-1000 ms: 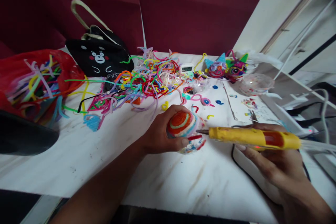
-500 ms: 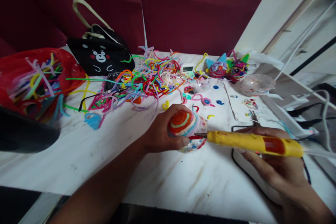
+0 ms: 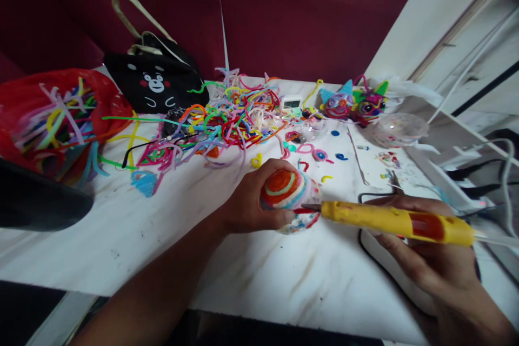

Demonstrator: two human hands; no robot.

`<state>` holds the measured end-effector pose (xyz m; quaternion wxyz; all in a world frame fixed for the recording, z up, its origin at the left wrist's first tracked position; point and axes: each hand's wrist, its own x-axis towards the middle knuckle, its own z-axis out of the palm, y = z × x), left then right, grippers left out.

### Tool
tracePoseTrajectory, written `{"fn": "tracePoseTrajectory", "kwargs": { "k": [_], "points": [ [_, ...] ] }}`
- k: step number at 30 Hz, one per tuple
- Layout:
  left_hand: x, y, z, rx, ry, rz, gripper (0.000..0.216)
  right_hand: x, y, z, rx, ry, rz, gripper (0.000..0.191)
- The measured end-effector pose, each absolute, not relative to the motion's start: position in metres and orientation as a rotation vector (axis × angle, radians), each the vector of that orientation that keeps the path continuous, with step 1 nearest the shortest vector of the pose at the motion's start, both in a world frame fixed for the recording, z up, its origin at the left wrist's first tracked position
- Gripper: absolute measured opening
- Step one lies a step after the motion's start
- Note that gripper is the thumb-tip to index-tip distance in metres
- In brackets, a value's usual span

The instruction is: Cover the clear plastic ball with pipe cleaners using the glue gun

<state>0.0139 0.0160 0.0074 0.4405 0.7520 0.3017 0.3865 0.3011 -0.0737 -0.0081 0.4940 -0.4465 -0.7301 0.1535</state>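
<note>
My left hand [image 3: 259,200] is wrapped round a ball [image 3: 282,188] covered in coiled strips of orange, pale green, white and blue, with a red strip low on its side. Part of the ball's lower right is clear plastic with smeared colours. My right hand [image 3: 438,259] grips a yellow hot glue gun [image 3: 373,216] with an orange-brown window. Its dark metal nozzle points left and meets the ball, or nearly so, by the red strip; whether they touch I cannot tell. A clear glue stick [image 3: 497,238] sticks out of the gun's back end.
Behind the ball lies a heap of coloured pipe cleaners [image 3: 239,119]. A red bag [image 3: 109,100] of more stands left, beside a black bag [image 3: 158,84]. Two decorated balls [image 3: 338,105], a small digital clock [image 3: 291,102] and a clear plastic bowl [image 3: 399,130] are at the back right.
The view has shifted slightly. Both hands keep their hold, and the nozzle stays by the red strip with hardly any movement.
</note>
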Motion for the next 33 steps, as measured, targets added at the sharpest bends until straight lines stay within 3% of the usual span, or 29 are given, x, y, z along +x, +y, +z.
{"fn": "tracePoseTrajectory", "kwargs": {
  "k": [33],
  "points": [
    [0.0136,0.0162,0.0064,1.861,0.722,0.967,0.058,0.3025,-0.0744,-0.0093,-1.129,-1.718,0.333,0.046]
  ]
}}
